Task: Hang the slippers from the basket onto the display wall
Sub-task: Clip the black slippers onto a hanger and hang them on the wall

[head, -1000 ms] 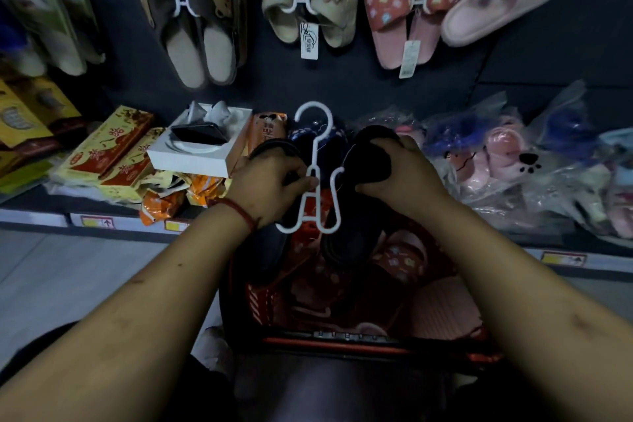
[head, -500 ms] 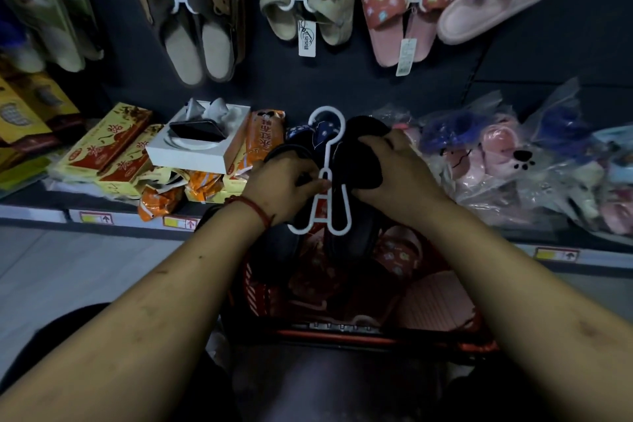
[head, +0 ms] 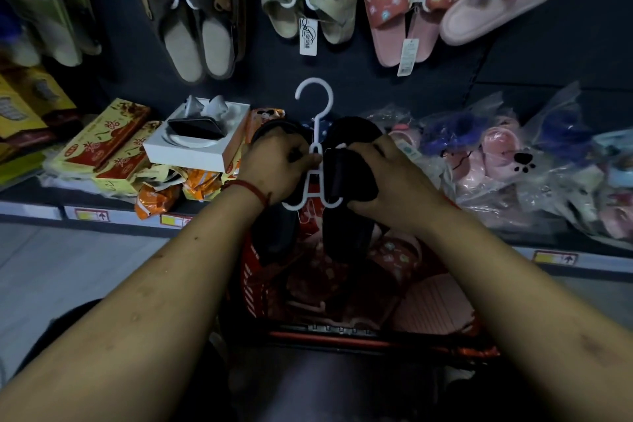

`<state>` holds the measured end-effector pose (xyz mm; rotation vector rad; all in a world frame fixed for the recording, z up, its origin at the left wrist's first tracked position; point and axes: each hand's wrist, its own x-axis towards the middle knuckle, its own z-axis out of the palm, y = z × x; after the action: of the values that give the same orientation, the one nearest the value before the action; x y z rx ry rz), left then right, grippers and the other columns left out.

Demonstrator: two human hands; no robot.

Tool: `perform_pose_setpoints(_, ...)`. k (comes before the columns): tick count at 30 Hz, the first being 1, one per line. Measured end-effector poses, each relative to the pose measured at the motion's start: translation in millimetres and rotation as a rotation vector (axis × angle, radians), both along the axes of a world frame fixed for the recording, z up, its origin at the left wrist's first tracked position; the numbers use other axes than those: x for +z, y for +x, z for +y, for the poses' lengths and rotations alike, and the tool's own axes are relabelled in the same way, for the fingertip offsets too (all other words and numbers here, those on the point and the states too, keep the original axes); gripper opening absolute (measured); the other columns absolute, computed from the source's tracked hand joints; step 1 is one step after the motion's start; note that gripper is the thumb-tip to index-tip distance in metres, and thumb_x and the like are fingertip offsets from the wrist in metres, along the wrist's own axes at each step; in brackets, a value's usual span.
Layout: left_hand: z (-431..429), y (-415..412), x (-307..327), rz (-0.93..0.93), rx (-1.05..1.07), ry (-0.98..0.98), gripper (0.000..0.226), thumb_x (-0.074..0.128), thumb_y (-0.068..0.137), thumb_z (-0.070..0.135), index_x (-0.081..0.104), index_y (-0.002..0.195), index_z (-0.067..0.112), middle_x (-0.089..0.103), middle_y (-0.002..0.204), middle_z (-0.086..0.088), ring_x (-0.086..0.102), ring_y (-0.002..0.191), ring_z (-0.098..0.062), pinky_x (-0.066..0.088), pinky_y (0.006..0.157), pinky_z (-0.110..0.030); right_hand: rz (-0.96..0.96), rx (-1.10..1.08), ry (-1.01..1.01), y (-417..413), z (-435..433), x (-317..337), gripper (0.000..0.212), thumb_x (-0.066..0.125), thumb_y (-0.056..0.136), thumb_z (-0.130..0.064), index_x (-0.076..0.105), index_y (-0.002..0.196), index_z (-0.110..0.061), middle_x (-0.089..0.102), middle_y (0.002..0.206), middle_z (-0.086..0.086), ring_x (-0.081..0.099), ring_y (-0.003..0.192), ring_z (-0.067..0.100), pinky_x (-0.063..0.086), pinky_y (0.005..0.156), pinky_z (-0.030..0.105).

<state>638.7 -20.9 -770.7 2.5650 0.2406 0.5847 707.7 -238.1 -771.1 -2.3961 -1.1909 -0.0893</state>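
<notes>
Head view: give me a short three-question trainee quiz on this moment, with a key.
1. True or false: the hook of the white hanger is already caught on the display wall.
2. The left hand and the right hand both grip: A) the black slippers; B) a pink pair; C) a white box.
3. What colour is the basket below the hands?
Key: 1 false, the hook is free, with the hanger held over the basket; 2 A; 3 red.
</notes>
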Motion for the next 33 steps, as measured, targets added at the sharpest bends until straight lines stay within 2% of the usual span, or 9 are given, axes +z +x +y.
perform_pose_setpoints(4,5,-4,2,0.026,0.062,0.054,0.041,0.067,0.089,0.043,0.043,0.058,0.031,0.053,0.084,0.000,0.051,0.084,-0.018,0.029,0.069,-0.031,0.111,0.008,0.059,-2,7,-6,0.070,0.075,0.081,-0.039,0.044,0.142,-0.030,0.037,0.142,-0.001,0.045,0.125,0.019,0.044,0.101,0.032)
perform_pose_setpoints(7,2,-7,1,0.058,0.010,0.054,0.033,0.066,0.088,0.046,0.053,0.065,0.025,0.055,0.084,0.000,0.054,0.087,-0.021,0.037,0.074,-0.034,0.197,-0.045,0.124,-2,11,-13,0.047,0.067,0.092,-0.026,0.055,0.137,-0.024,0.046,0.134,0.005,0.048,0.123,0.021,0.044,0.104,0.033)
perform_pose_setpoints(10,-9,-9,-1,0.002,0.017,0.065,0.023,0.068,0.086,0.046,0.069,0.077,0.024,0.054,0.091,-0.004,0.053,0.094,-0.024,0.041,0.082,-0.034,0.204,-0.082,0.154,1,12,-19,0.041,0.067,0.092,-0.024,0.060,0.132,-0.021,0.052,0.128,0.005,0.053,0.117,0.020,0.047,0.102,0.036)
perform_pose_setpoints(14,-16,-7,-1,0.005,0.153,0.145,0.022,0.073,0.084,0.042,0.077,0.086,0.021,0.054,0.109,-0.014,0.050,0.110,-0.036,0.039,0.089,-0.035,0.291,-0.065,0.180,-3,18,-20,0.044,0.072,0.089,-0.029,0.061,0.131,-0.020,0.055,0.124,-0.001,0.053,0.108,0.011,0.043,0.088,0.016)
perform_pose_setpoints(18,-20,-9,7,-0.067,0.174,0.228,0.024,0.070,0.085,0.046,0.076,0.089,0.023,0.049,0.114,-0.011,0.044,0.115,-0.037,0.034,0.094,-0.040,0.342,-0.135,0.333,-4,23,-17,0.036,0.073,0.086,-0.030,0.063,0.119,-0.020,0.063,0.115,0.001,0.061,0.103,0.015,0.053,0.090,0.035)
perform_pose_setpoints(21,-24,-8,7,-0.071,0.161,0.316,0.025,0.066,0.085,0.052,0.076,0.090,0.029,0.052,0.114,-0.005,0.047,0.115,-0.035,0.033,0.095,-0.044,0.365,-0.170,0.428,-4,22,-11,0.027,0.073,0.086,-0.028,0.061,0.109,-0.021,0.064,0.103,-0.007,0.063,0.095,0.013,0.056,0.084,0.039)
perform_pose_setpoints(24,-26,-7,3,-0.168,0.081,0.302,0.027,0.066,0.084,0.051,0.075,0.082,0.026,0.055,0.104,-0.001,0.054,0.107,-0.027,0.035,0.087,-0.042,0.384,-0.191,0.519,-3,22,-7,0.022,0.073,0.086,-0.027,0.056,0.100,-0.024,0.062,0.095,-0.007,0.066,0.082,0.021,0.058,0.072,0.044)
perform_pose_setpoints(29,-32,-6,2,-0.306,0.031,0.203,0.023,0.077,0.082,0.042,0.076,0.080,0.018,0.057,0.094,-0.002,0.050,0.092,-0.012,0.041,0.075,-0.030,0.472,-0.265,0.596,0,21,2,0.018,0.073,0.087,-0.019,0.059,0.099,-0.020,0.066,0.096,0.000,0.066,0.058,0.021,0.049,0.048,0.028)
perform_pose_setpoints(33,-35,-5,0,-0.328,0.007,0.152,0.020,0.083,0.076,0.036,0.078,0.080,0.017,0.059,0.089,-0.003,0.046,0.088,-0.007,0.044,0.075,-0.029,0.543,-0.279,0.612,0,18,8,0.003,0.071,0.089,-0.012,0.068,0.087,-0.012,0.068,0.069,0.004,0.058,0.040,0.015,0.044,0.039,0.025)
